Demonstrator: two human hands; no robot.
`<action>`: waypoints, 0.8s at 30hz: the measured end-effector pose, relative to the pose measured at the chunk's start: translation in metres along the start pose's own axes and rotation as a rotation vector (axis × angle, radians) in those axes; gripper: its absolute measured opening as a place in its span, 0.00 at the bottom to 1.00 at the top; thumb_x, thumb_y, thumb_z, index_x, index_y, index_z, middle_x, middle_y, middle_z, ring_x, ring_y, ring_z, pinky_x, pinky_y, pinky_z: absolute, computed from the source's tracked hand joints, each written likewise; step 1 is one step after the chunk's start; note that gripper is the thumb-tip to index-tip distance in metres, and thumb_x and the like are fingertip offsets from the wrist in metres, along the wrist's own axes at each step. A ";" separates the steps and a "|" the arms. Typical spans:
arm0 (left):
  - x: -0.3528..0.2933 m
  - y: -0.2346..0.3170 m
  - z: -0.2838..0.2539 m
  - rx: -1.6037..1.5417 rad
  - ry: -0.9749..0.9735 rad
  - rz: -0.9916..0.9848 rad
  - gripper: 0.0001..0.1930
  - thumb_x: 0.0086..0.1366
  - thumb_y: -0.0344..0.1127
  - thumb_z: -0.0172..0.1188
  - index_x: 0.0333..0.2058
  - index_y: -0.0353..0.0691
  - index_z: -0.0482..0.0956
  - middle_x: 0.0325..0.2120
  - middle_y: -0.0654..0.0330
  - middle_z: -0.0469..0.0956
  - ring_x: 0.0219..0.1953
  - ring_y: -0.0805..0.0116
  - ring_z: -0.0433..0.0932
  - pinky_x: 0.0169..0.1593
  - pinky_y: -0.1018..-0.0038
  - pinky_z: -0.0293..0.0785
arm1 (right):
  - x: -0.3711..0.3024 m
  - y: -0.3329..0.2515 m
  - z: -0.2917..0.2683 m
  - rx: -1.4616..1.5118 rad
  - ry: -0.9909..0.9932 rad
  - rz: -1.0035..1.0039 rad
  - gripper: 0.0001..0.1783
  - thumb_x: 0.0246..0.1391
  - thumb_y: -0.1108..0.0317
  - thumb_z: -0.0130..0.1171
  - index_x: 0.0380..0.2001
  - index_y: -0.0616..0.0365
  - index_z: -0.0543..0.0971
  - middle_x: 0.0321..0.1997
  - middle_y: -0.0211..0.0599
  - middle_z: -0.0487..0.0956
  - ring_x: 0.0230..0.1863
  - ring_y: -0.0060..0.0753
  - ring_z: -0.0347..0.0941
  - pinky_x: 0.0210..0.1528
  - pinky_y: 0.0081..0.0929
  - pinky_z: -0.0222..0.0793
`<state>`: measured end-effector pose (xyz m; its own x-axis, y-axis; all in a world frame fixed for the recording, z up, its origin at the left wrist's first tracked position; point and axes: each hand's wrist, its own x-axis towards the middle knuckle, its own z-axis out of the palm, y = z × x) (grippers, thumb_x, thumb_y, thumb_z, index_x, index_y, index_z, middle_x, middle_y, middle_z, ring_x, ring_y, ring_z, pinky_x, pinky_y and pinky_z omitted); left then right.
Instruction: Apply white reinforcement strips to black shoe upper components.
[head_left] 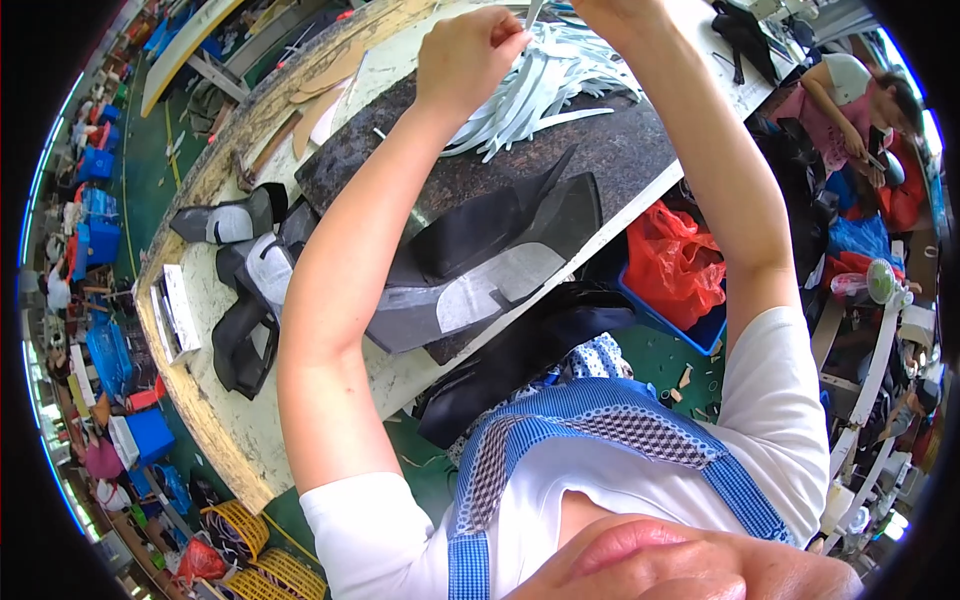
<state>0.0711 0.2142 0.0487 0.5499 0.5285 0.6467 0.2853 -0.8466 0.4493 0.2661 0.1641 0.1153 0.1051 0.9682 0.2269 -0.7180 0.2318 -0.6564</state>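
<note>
My left hand [472, 58] is raised over the far part of the table, its fingers pinched on the end of a narrow pale strip. My right hand [615, 15] is at the top edge, where its fingers are cut off from view. Below both hands lies a loose heap of pale bluish strips [555, 85] on a dark mottled board [620, 140]. Nearer to me, under my left forearm, are black and grey flat cut pieces [560, 225] with light grey patches. Several similar folded black pieces [240, 345] lie to the left.
The pale worktable [215, 400] has a worn wooden edge. Brown flat pieces [325, 100] lie at its far left. On the right, a blue bin [712, 338] holds a red plastic bag [675, 262]. A seated person [840, 115] works at the far right. Yellow baskets [275, 575] stand at lower left.
</note>
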 end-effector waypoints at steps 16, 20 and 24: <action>-0.199 0.048 -0.182 0.242 -0.412 0.463 0.13 0.66 0.40 0.66 0.45 0.42 0.84 0.42 0.60 0.85 0.46 0.61 0.85 0.53 0.64 0.81 | -0.160 -0.103 -0.059 -0.393 -0.146 0.355 0.19 0.75 0.62 0.48 0.60 0.63 0.73 0.47 0.31 0.79 0.34 0.15 0.71 0.28 0.10 0.58; -0.254 0.061 -0.173 0.477 -0.571 0.362 0.17 0.62 0.35 0.67 0.50 0.40 0.83 0.45 0.58 0.85 0.46 0.59 0.86 0.51 0.65 0.82 | -0.188 -0.052 -0.008 -0.931 0.143 0.366 0.23 0.74 0.64 0.46 0.65 0.65 0.68 0.46 0.36 0.80 0.29 0.10 0.67 0.25 0.09 0.55; -0.296 0.094 -0.135 0.353 -0.425 0.097 0.15 0.63 0.34 0.64 0.47 0.36 0.83 0.48 0.55 0.84 0.53 0.61 0.82 0.55 0.63 0.79 | -0.180 -0.019 0.062 -0.944 -0.262 0.459 0.28 0.68 0.59 0.52 0.61 0.73 0.69 0.39 0.44 0.84 0.23 0.15 0.72 0.17 0.10 0.60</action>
<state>-0.1708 -0.0132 -0.0172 0.8337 0.4378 0.3365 0.4235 -0.8980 0.1191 0.2180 -0.0208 0.1314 -0.2695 0.9569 -0.1084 0.1804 -0.0605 -0.9817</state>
